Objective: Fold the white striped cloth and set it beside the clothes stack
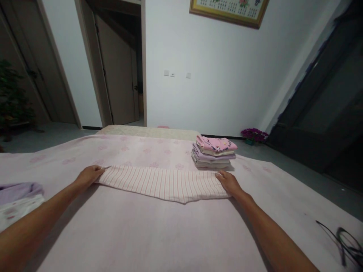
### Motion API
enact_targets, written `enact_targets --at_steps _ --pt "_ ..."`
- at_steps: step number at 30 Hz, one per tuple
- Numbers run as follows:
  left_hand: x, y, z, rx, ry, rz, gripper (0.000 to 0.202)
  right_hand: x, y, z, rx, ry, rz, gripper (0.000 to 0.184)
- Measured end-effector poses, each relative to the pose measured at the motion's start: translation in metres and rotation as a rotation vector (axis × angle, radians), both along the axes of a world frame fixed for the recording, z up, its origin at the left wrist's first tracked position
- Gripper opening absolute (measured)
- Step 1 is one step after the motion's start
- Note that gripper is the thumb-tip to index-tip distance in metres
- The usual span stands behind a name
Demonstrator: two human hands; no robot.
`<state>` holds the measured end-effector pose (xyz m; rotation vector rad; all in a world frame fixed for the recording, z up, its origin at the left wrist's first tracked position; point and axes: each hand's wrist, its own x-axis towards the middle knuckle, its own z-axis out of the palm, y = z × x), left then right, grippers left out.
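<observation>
Pink-striped cloth, folded into a long band, lies across the flowered bedsheet before us; our left hand is curled shut over its left end, while our right hand rests nearly flat, fingers stretched, on its right end without gripping. Just beyond the cloth's right end sits a stack of folded clothes; well to the cloth's left lies a lavender garment, and well to its right, nearer us, a pair of glasses.
</observation>
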<state>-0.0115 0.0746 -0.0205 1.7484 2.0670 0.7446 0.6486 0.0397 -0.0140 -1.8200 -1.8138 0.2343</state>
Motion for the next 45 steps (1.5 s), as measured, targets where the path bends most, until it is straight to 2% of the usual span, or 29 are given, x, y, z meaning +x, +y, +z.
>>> enact_targets --at_steps 7,12,17,22,27,33,35,37,39,41,43,45 --pt "-0.01 0.02 -0.001 -0.037 0.124 -0.004 0.032 0.004 0.003 0.008 -0.043 -0.141 -0.005 0.022" --pt "-0.012 0.016 0.002 0.039 0.154 -0.051 0.037 0.001 0.006 0.012 -0.006 -0.222 -0.02 0.02" --pt "-0.008 0.012 -0.001 0.068 0.177 -0.027 0.04 -0.002 0.008 0.01 0.006 -0.262 -0.028 0.022" --pt "-0.006 0.026 -0.003 0.033 0.163 -0.135 0.048 0.003 0.01 0.011 -0.066 -0.265 0.024 0.02" --pt "-0.005 0.035 0.003 -0.008 0.17 -0.214 0.041 0.012 0.01 0.023 -0.184 -0.222 0.102 0.023" --pt "-0.007 0.019 0.013 0.019 0.16 -0.202 0.038 0.012 0.0 0.046 -0.21 -0.244 0.147 0.007" --pt "-0.008 0.009 0.023 0.043 0.15 -0.204 0.037 0.01 -0.006 0.061 -0.173 -0.228 0.201 0.009" --pt "-0.009 -0.002 0.04 0.099 0.135 -0.204 0.04 0.006 -0.015 0.08 -0.095 -0.204 0.224 0.012" --pt "-0.009 -0.016 0.06 0.185 0.122 -0.214 0.046 0.003 -0.026 0.099 0.041 -0.207 0.175 0.015" --pt "-0.01 -0.032 0.075 0.304 0.126 -0.211 0.044 0.0 -0.04 0.109 0.208 -0.228 0.106 0.015" --pt "-0.013 -0.05 0.08 0.432 0.153 -0.203 0.035 0.002 -0.056 0.106 0.365 -0.216 0.075 0.016" --pt "-0.018 -0.069 0.069 0.513 0.206 -0.237 0.027 0.007 -0.075 0.087 0.478 -0.162 0.099 0.017"
